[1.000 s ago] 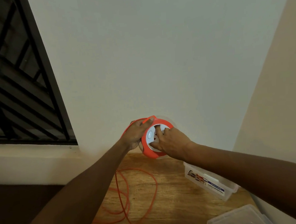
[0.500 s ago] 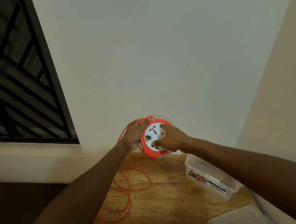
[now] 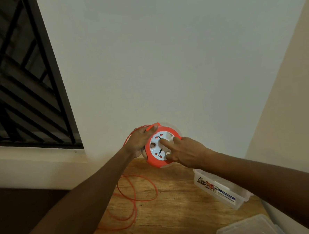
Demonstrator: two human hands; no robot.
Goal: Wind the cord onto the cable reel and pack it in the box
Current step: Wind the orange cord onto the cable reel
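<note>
Orange-and-white cable reel, orange cord

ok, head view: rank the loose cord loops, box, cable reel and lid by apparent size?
1. loose cord loops, widest spread
2. box, partly hidden by the right arm
3. cable reel
Unranked: lid, cut off by the frame edge and nearest the camera.
</note>
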